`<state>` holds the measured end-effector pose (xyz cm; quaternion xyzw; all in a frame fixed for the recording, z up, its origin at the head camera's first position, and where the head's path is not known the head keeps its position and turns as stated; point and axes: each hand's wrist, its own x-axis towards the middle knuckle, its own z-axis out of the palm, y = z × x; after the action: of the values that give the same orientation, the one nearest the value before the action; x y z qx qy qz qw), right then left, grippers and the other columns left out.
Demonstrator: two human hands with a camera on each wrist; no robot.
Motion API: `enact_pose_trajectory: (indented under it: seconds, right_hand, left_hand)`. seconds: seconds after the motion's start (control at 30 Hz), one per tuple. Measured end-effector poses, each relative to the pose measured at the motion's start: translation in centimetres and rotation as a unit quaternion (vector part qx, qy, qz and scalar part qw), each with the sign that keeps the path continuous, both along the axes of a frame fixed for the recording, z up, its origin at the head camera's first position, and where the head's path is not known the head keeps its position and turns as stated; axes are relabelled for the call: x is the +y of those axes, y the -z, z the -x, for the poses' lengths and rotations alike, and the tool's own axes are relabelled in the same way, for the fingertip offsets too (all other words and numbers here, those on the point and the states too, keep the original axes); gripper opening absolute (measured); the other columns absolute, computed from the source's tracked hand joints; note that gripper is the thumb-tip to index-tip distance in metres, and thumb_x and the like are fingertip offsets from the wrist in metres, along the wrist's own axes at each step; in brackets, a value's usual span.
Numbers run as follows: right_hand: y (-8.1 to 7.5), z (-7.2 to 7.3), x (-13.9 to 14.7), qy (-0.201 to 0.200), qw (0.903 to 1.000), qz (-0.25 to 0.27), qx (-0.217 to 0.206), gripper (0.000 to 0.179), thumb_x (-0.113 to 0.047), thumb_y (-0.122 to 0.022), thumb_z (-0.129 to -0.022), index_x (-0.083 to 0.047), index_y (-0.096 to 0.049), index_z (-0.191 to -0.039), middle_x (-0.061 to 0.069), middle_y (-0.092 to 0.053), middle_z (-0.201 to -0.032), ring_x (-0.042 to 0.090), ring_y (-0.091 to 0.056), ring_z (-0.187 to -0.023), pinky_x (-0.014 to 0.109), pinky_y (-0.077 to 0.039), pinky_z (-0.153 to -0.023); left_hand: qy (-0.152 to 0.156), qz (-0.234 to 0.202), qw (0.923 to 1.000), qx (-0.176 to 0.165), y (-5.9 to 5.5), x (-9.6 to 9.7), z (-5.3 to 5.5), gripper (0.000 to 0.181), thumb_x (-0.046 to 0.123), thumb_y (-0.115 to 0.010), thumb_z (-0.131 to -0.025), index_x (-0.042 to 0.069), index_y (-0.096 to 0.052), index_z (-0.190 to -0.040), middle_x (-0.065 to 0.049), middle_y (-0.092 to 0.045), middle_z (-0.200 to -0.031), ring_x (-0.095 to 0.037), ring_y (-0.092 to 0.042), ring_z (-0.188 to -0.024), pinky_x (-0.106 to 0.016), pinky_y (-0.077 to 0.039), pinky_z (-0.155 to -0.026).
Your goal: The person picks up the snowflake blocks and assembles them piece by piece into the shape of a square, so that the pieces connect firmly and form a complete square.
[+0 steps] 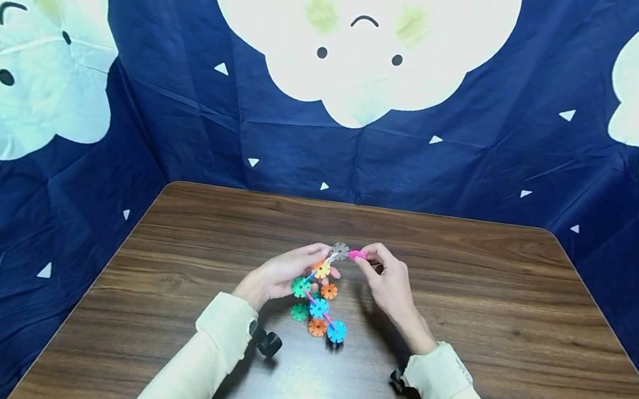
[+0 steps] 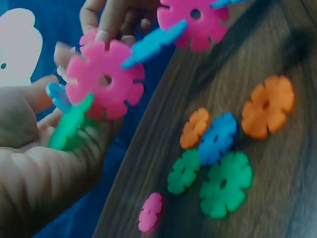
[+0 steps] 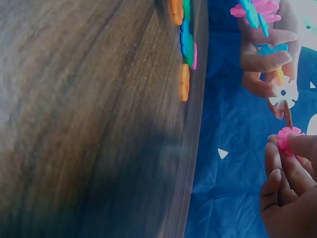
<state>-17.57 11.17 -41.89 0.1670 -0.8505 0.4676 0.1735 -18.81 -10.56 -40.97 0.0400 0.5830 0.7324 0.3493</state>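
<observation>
In the head view the scene is brightly lit, the middle white cloud (image 1: 357, 84) is bleached almost flat, a pale glare is reflected from the near part of the table (image 1: 171, 241), and soft shadows are cast beside both sleeves (image 1: 217, 347). Duller light is recorded in the left wrist view, where the outlines of the large pink disc (image 2: 124, 94) are softened by blur. In the right wrist view the wood grain is smeared, its lower part is darkened by a broad shadow, and the upper right corner is washed out.
</observation>
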Motion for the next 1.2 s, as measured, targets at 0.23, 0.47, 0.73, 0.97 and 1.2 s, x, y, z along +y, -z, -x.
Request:
enact_pose_trajectory:
  seconds: [0.23,0.47,0.73,0.97,1.2]
  right_hand:
    - [0.3,-0.3,-0.4,-0.026,0.9996,-0.004,-0.005,0.006,-0.019,-0.068,-0.089,-0.015,-0.064,-0.091,-0.001,-0.072,-0.082,0.012,-0.054,-0.062,0.022,-0.043,-0.055]
    - [0.6,-0.4,-0.9,-0.029,0.9996,-0.003,0.008,0.006,-0.02,-0.069,-0.088,-0.016,-0.066,-0.09,-0.004,-0.069,-0.079,0.012,-0.053,-0.061,0.024,-0.044,-0.054]
    - [1.0,-0.6,-0.9,-0.041,0.9952,-0.033,0.082,0.005,-0.015,-0.072,-0.086,-0.014,-0.07,-0.091,-0.004,-0.067,-0.08,0.007,-0.053,-0.062,0.02,-0.046,-0.054]
    - [1.1,-0.7,-0.7,-0.05,0.9913,-0.068,0.101,0.008,-0.011,-0.072,-0.085,-0.014,-0.072,-0.092,-0.003,-0.071,-0.086,0.006,-0.056,-0.066,0.021,-0.049,-0.056]
    - [1.1,-0.8,-0.5,-0.061,0.9886,-0.083,0.109,0.007,-0.012,-0.072,-0.085,-0.016,-0.072,-0.09,-0.002,-0.071,-0.083,0.007,-0.057,-0.068,0.021,-0.049,-0.056]
  left_hand:
    - [0.003,0.003,0.9995,0.032,0.3,0.6,0.1,0.029,0.041,-0.038,-0.102,0.014,-0.042,-0.112,-0.005,-0.06,-0.086,-0.013,-0.056,-0.066,-0.021,-0.05,-0.055]
    - [-0.017,0.013,0.998,0.059,0.9,1.1,-0.1,0.034,0.04,-0.046,-0.1,0.007,-0.045,-0.106,-0.005,-0.057,-0.08,-0.014,-0.059,-0.064,-0.024,-0.054,-0.059]
    - [-0.034,0.164,0.9703,0.175,0.0,0.9,-0.6,0.025,0.025,-0.052,-0.099,0.0,-0.058,-0.103,-0.013,-0.07,-0.099,-0.014,-0.065,-0.081,-0.033,-0.057,-0.076]
    - [-0.037,0.156,0.975,0.154,-0.4,0.6,-0.7,0.019,0.019,-0.051,-0.1,0.0,-0.05,-0.105,-0.021,-0.064,-0.103,-0.018,-0.068,-0.074,-0.039,-0.059,-0.074]
    - [-0.047,0.152,0.9776,0.138,-0.3,0.7,-0.7,0.02,0.021,-0.051,-0.1,0.001,-0.054,-0.101,-0.018,-0.069,-0.103,-0.015,-0.065,-0.068,-0.032,-0.059,-0.066]
